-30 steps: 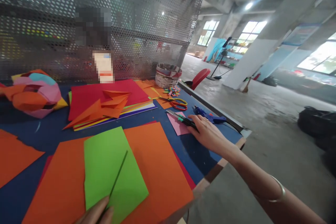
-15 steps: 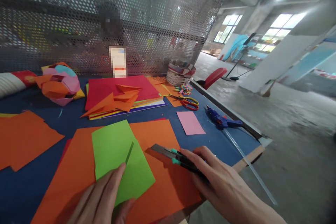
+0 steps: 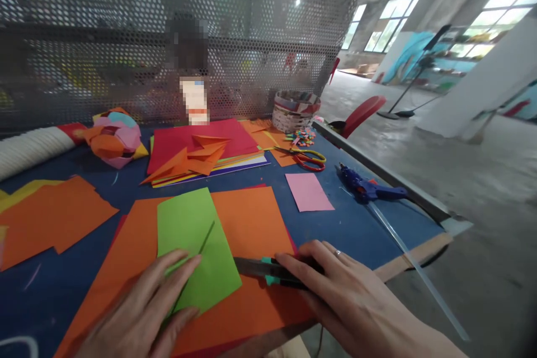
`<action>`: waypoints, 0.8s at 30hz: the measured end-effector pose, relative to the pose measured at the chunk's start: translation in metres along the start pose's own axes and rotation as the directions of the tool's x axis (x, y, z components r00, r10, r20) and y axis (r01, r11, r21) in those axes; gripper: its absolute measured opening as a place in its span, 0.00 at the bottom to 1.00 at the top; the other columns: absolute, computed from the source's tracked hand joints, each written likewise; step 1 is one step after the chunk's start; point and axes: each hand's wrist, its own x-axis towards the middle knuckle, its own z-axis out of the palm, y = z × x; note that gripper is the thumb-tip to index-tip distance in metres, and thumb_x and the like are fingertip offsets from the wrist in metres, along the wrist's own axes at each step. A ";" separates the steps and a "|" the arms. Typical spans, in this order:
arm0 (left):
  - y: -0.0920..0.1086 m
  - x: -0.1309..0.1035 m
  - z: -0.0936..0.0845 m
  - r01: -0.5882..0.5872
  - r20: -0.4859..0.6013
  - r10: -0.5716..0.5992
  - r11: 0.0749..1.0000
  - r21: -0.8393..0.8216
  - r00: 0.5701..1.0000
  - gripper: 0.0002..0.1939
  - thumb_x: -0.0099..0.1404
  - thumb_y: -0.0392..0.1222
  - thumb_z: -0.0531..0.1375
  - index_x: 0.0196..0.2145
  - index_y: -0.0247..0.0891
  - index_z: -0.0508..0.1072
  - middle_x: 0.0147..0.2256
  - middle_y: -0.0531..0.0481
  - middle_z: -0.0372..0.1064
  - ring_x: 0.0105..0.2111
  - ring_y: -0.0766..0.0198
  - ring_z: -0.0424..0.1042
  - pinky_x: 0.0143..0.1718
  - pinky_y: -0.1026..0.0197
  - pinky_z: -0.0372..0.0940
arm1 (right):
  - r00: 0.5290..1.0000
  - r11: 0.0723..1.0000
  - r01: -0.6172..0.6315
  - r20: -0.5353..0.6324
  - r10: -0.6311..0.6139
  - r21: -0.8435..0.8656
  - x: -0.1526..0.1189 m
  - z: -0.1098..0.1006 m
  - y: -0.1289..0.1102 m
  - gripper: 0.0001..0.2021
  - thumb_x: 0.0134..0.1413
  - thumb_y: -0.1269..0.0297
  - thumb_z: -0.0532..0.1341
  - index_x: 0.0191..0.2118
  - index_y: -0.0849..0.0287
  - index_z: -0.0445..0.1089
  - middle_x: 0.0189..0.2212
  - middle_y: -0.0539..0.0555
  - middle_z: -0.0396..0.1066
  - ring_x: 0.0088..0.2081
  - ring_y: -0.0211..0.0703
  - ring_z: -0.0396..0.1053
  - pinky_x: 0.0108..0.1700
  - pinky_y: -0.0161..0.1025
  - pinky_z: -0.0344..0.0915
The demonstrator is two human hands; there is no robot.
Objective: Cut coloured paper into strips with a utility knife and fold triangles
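Observation:
My left hand lies on a light green sheet of paper, its fingers stretched out and pressing the sheet down. A dark slanting line, like a slit, runs across the green sheet beneath these fingers. My right hand grips a black and teal utility knife, whose blade points left at the green sheet's right edge. Whether the blade touches the sheet, I cannot tell. Below both lies a larger orange sheet, with red paper showing at its edges.
Behind lie stacked coloured sheets, a folded paper ball, scissors and a woven basket. A pink paper and a blue glue gun are at right, near the table edge. Orange scraps lie left.
My right hand has brought the knife down and left, to the green sheet's edge. My left fingers have spread over more of the green sheet. The view has swung slightly left.

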 end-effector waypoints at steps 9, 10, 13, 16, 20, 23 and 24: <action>-0.014 0.059 -0.006 -0.394 0.049 0.391 0.914 0.099 0.919 0.27 0.80 0.49 0.44 0.73 0.49 0.49 0.69 0.55 0.56 0.66 0.56 0.64 0.62 0.55 0.63 | 0.997 0.997 0.072 -0.004 -0.072 -0.008 -0.002 -0.007 0.001 0.31 0.54 0.80 0.56 0.63 0.55 0.67 0.45 0.59 0.73 0.40 0.49 0.75 0.40 0.44 0.77; -0.014 0.061 -0.005 -0.399 0.064 0.395 0.913 0.086 0.917 0.27 0.80 0.50 0.43 0.73 0.50 0.48 0.69 0.55 0.56 0.66 0.55 0.65 0.60 0.54 0.65 | 0.997 0.997 0.078 -0.005 -0.078 -0.006 -0.002 -0.008 0.001 0.31 0.54 0.80 0.56 0.63 0.55 0.66 0.46 0.59 0.73 0.40 0.49 0.75 0.40 0.44 0.77; -0.016 0.060 0.000 -0.372 0.171 0.370 0.928 -0.025 0.913 0.30 0.78 0.57 0.45 0.73 0.54 0.44 0.70 0.54 0.53 0.67 0.52 0.63 0.60 0.50 0.67 | 0.996 0.996 0.087 0.003 -0.087 -0.008 -0.003 -0.008 0.000 0.32 0.52 0.79 0.58 0.64 0.55 0.66 0.46 0.59 0.72 0.41 0.49 0.74 0.41 0.44 0.77; -0.021 0.056 0.004 -0.283 0.310 0.323 0.944 -0.168 0.894 0.31 0.77 0.59 0.47 0.73 0.58 0.42 0.72 0.55 0.49 0.70 0.52 0.55 0.66 0.46 0.60 | 0.995 0.994 0.101 0.018 -0.100 -0.038 -0.005 -0.004 -0.001 0.33 0.51 0.79 0.60 0.64 0.57 0.65 0.46 0.59 0.73 0.40 0.49 0.74 0.40 0.45 0.77; -0.025 0.056 0.007 -0.206 0.398 0.300 0.943 -0.261 0.867 0.29 0.79 0.55 0.46 0.72 0.63 0.41 0.73 0.58 0.46 0.73 0.55 0.49 0.72 0.44 0.48 | 0.988 0.984 0.155 0.000 -0.156 -0.085 -0.005 0.005 -0.001 0.30 0.56 0.77 0.61 0.65 0.56 0.64 0.45 0.57 0.74 0.40 0.49 0.75 0.38 0.44 0.76; -0.025 0.057 0.006 -0.189 0.424 0.292 0.945 -0.267 0.858 0.27 0.80 0.54 0.43 0.72 0.64 0.41 0.73 0.58 0.44 0.73 0.54 0.49 0.71 0.43 0.50 | 0.983 0.978 0.183 0.003 -0.184 -0.102 -0.005 0.008 -0.001 0.30 0.58 0.75 0.62 0.66 0.57 0.62 0.46 0.58 0.74 0.39 0.51 0.75 0.37 0.45 0.77; -0.025 0.057 0.005 -0.188 0.428 0.293 0.944 -0.271 0.855 0.27 0.80 0.54 0.42 0.72 0.64 0.40 0.73 0.58 0.44 0.73 0.53 0.49 0.71 0.42 0.51 | 0.983 0.977 0.185 0.012 -0.185 -0.103 -0.005 0.008 -0.002 0.30 0.58 0.75 0.61 0.66 0.58 0.61 0.46 0.58 0.74 0.39 0.51 0.75 0.36 0.45 0.77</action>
